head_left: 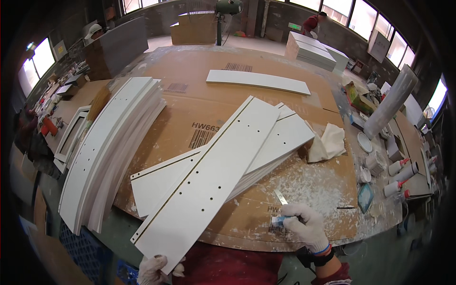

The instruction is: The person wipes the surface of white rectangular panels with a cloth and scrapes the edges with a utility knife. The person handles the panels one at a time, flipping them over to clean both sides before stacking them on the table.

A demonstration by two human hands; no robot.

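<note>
On the desk (199, 71), a drilled white panel (209, 178) is gripped at its near corner by the left hand (154, 270); a scraper blade (281, 198) is held in the right hand (306, 227). Edge cleaning seems in hand; next, the blade must be brought to the panel edge.

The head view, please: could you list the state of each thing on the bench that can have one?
Top white panel: lying flat, crossed over other panels, near end gripped by the left hand.
Scraper blade: held in the right hand, tip over the dusty cardboard.
Panel stack: fanned out at the left.
Single panel: lying flat, apart.
Cloth: crumpled.
</note>
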